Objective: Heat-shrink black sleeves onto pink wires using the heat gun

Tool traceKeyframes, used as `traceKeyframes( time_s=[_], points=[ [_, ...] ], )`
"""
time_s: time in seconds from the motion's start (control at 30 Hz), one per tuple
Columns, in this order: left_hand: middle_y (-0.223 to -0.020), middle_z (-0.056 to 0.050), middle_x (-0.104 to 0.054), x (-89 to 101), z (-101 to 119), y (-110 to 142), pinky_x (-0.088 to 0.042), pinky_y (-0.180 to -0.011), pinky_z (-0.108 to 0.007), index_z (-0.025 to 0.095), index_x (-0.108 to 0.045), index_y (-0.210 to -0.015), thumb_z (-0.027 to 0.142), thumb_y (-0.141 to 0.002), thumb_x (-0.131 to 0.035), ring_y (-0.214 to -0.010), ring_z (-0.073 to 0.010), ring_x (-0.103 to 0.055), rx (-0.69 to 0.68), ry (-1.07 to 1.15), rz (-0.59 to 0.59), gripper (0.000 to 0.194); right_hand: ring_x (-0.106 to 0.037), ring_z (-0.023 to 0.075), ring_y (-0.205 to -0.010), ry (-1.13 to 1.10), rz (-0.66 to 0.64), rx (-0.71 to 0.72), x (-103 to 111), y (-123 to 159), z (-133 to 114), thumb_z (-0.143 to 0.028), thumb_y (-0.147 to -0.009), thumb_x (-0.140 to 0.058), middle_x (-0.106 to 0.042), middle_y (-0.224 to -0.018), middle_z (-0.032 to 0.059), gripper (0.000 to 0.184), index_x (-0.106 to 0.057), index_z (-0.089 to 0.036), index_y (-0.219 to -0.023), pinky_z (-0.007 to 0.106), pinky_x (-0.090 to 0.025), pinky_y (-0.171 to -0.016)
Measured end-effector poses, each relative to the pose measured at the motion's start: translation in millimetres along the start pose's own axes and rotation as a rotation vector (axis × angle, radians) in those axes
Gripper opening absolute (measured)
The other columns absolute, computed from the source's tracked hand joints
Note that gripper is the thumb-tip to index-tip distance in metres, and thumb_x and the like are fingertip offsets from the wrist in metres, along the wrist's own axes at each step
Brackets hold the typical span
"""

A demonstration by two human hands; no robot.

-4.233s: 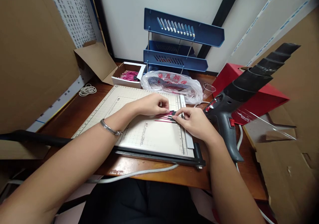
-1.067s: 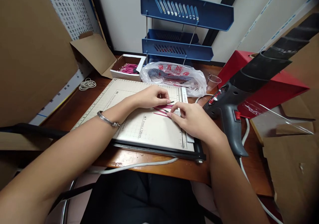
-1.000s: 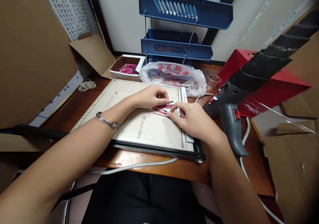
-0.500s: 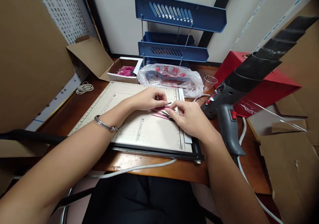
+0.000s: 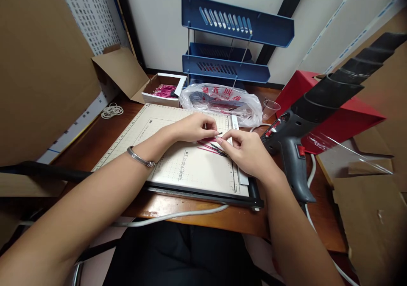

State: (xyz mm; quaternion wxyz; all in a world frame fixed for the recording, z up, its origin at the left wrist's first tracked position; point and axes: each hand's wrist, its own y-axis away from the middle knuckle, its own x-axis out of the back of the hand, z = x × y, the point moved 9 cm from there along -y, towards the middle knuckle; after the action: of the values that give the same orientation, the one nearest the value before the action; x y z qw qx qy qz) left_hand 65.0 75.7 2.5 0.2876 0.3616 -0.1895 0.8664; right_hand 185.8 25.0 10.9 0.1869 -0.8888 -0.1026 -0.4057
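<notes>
Several thin pink wires with black ends (image 5: pixel 209 149) lie on the cream board of a paper trimmer (image 5: pixel 165 167). My left hand (image 5: pixel 199 127) is over the board, its thumb and forefinger pinched together on a wire whose black tip pokes out past the fingertips. Just to its right is my right hand (image 5: pixel 246 150), thumb and forefinger closed at the black ends of the wires. The fingers partly cover what the right hand grips, but it appears to be a pink wire. The fingertips of both hands are close together.
Behind the board are an open box (image 5: pixel 163 93) of pink wires, a plastic bag (image 5: pixel 222 103), a clear cup (image 5: pixel 271 107) and a blue tray rack (image 5: pixel 235 23). A heat gun (image 5: pixel 294 150) stands at the right before a red box (image 5: pixel 330 112). The trimmer's black handle (image 5: pixel 47 170) extends left.
The whole view has shifted slightly, so things appear a little farther right. Both hands keep nearly the same pose over the wires, with only small finger movement.
</notes>
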Motion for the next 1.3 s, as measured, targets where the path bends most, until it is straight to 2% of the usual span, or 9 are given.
traceKeyframes(
  time_s=[0.3, 0.43, 0.63, 0.83, 0.93, 1.03, 1.17, 1.23, 1.3],
  points=[
    [-0.067, 0.000, -0.066, 0.0, 2, 0, -0.039, -0.063, -0.025, 0.013, -0.072, -0.081, 0.029, -0.089, -0.064, -0.061, -0.0112, -0.054, 0.016, 0.006, -0.010, 0.020, -0.040, 0.0125, -0.056, 0.043, -0.054, 0.013, -5, 3, -5, -0.046, -0.094, -0.061, -0.051, -0.056, -0.0028, 0.030, -0.078, -0.022, -0.089, 0.029, -0.028, -0.061],
    [-0.075, -0.002, -0.071, 0.0, 1, -2, -0.042, -0.067, -0.026, 0.013, -0.074, -0.086, 0.029, -0.088, -0.064, -0.068, -0.0129, -0.059, 0.003, -0.005, -0.007, 0.018, -0.047, 0.0150, -0.062, 0.137, -0.101, -0.026, -6, 6, -3, -0.045, -0.094, -0.060, -0.059, -0.064, -0.0001, 0.028, -0.078, -0.023, -0.097, 0.029, -0.030, -0.065],
    [-0.070, -0.001, -0.067, 0.5, -1, -3, -0.040, -0.065, -0.026, 0.013, -0.073, -0.084, 0.026, -0.087, -0.066, -0.064, -0.0117, -0.056, 0.029, -0.012, 0.000, 0.016, -0.056, 0.0193, -0.072, 0.230, -0.177, -0.080, -1, 16, -3, -0.049, -0.095, -0.059, -0.068, -0.079, 0.0044, 0.033, -0.074, -0.024, -0.109, 0.030, -0.030, -0.066],
    [-0.078, -0.002, -0.069, 1.0, 2, -2, -0.043, -0.068, -0.025, 0.014, -0.073, -0.088, 0.031, -0.087, -0.067, -0.069, -0.0120, -0.058, 0.051, -0.010, -0.014, 0.018, -0.053, 0.0160, -0.066, 0.100, -0.237, 0.100, -4, 28, -35, -0.047, -0.095, -0.063, -0.062, -0.073, 0.0002, 0.032, -0.073, -0.023, -0.113, 0.030, -0.033, -0.068],
    [-0.074, -0.001, -0.067, 0.6, 0, -5, -0.041, -0.065, -0.024, 0.014, -0.073, -0.088, 0.034, -0.088, -0.067, -0.066, -0.0112, -0.056, 0.080, -0.014, -0.022, 0.021, -0.053, 0.0155, -0.066, 0.038, -0.268, 0.148, -13, 29, -40, -0.046, -0.095, -0.064, -0.060, -0.070, -0.0009, 0.031, -0.073, -0.022, -0.112, 0.029, -0.034, -0.070],
    [-0.069, 0.000, -0.064, 1.1, 0, -7, -0.039, -0.062, -0.023, 0.013, -0.072, -0.086, 0.035, -0.088, -0.067, -0.064, -0.0110, -0.054, 0.079, -0.022, -0.015, 0.022, -0.053, 0.0172, -0.066, 0.098, -0.168, 0.105, -11, 20, -29, -0.050, -0.096, -0.060, -0.060, -0.068, 0.0008, 0.032, -0.072, -0.020, -0.101, 0.030, -0.032, -0.069],
    [-0.073, -0.001, -0.067, 0.6, 3, -3, -0.041, -0.063, -0.023, 0.013, -0.070, -0.087, 0.034, -0.088, -0.064, -0.066, -0.0120, -0.057, 0.056, 0.012, -0.016, 0.022, -0.051, 0.0183, -0.063, 0.146, 0.045, 0.089, 4, 10, -16, -0.047, -0.097, -0.054, -0.060, -0.069, 0.0013, 0.033, -0.067, -0.019, -0.110, 0.029, -0.028, -0.066],
    [-0.075, -0.002, -0.068, 1.6, 4, 0, -0.043, -0.065, -0.024, 0.013, -0.071, -0.095, 0.034, -0.087, -0.066, -0.068, -0.0133, -0.059, 0.042, -0.002, -0.005, 0.024, -0.049, 0.0174, -0.060, 0.141, 0.099, 0.052, 9, 7, -7, -0.041, -0.097, -0.051, -0.057, -0.065, 0.0003, 0.028, -0.067, -0.020, -0.106, 0.029, -0.027, -0.065],
    [-0.078, -0.003, -0.070, 4.5, 3, 2, -0.043, -0.066, -0.026, 0.013, -0.074, -0.098, 0.032, -0.085, -0.067, -0.070, -0.0141, -0.060, 0.028, -0.052, 0.023, 0.024, -0.047, 0.0173, -0.059, 0.176, 0.095, -0.010, 8, 4, 4, -0.036, -0.095, -0.051, -0.056, -0.064, 0.0003, 0.025, -0.069, -0.020, -0.104, 0.030, -0.026, -0.064]
  ],
)
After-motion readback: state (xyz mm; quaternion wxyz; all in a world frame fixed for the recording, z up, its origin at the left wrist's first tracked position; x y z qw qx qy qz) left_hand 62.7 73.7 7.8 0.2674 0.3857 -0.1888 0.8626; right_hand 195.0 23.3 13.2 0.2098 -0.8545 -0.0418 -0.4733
